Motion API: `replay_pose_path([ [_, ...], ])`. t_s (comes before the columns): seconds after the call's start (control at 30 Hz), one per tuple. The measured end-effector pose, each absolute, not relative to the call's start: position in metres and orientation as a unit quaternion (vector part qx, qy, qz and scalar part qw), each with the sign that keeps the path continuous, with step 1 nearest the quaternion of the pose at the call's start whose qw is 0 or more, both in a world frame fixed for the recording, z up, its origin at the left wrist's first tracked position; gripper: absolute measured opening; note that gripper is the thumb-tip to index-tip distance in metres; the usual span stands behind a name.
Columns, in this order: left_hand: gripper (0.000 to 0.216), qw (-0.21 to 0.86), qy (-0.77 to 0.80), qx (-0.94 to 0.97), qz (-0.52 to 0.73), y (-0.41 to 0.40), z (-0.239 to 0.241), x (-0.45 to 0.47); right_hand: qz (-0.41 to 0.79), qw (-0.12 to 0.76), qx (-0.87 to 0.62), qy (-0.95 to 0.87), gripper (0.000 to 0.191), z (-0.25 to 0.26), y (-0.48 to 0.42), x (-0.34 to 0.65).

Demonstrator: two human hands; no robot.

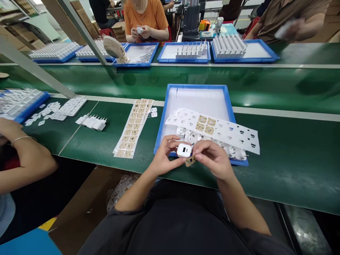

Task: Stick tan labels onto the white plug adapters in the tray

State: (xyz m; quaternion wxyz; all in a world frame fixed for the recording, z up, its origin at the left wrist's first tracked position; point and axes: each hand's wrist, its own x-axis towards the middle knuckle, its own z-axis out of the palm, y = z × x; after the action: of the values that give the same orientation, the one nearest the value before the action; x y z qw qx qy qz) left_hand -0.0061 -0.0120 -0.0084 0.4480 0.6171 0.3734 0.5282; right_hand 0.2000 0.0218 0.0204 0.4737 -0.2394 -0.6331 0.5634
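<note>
My left hand (165,156) is closed around a small white charger plug (184,150), held just above the near edge of a blue tray (196,86). My right hand (214,158) pinches a small tan sticker (190,161) right under the plug. A long white sticker backing sheet (228,131) with a few tan stickers left lies across the tray. More white plugs (186,132) lie in the tray under the sheet.
A strip of tan stickers (132,127) lies left of the tray, with a row of white plugs (92,122) beyond it. A co-worker's arm (23,156) rests at the left. Across the green belt (265,88) stand blue trays of plugs, a small fan (114,47) and seated people.
</note>
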Motion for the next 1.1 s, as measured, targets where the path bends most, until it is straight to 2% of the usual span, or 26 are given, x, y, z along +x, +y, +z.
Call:
replay_pose_path([
  [0.1, 0.046, 0.456, 0.349, 0.604, 0.553, -0.012, -0.008, -0.004, 0.609, 0.48, -0.214, -0.594, 0.016, 0.01, 0.019, 0.192],
  [0.2, 0.04, 0.39, 0.382, 0.616, 0.568, -0.013, -0.008, -0.004, 0.637, 0.483, -0.2, -0.567, 0.02, 0.002, 0.017, 0.187],
  [0.43, 0.068, 0.294, 0.431, 0.664, 0.537, -0.012, -0.022, -0.01, 0.673, 0.441, -0.183, -0.564, 0.025, 0.001, 0.012, 0.18],
  [0.53, 0.065, 0.262, 0.445, 0.661, 0.544, -0.012, -0.024, -0.013, 0.66, 0.441, -0.213, -0.57, 0.022, 0.007, 0.011, 0.182],
  [0.67, 0.056, 0.191, 0.4, 0.715, 0.54, -0.015, -0.014, -0.016, 0.585, 0.497, -0.289, -0.572, 0.012, 0.021, 0.013, 0.184],
  [0.77, 0.055, 0.145, 0.373, 0.759, 0.513, -0.017, -0.003, -0.017, 0.55, 0.509, -0.33, -0.574, 0.012, 0.028, 0.016, 0.181],
  [1.1, 0.062, 0.127, 0.364, 0.779, 0.495, -0.018, 0.005, -0.018, 0.549, 0.497, -0.355, -0.571, 0.017, 0.027, 0.016, 0.177],
])
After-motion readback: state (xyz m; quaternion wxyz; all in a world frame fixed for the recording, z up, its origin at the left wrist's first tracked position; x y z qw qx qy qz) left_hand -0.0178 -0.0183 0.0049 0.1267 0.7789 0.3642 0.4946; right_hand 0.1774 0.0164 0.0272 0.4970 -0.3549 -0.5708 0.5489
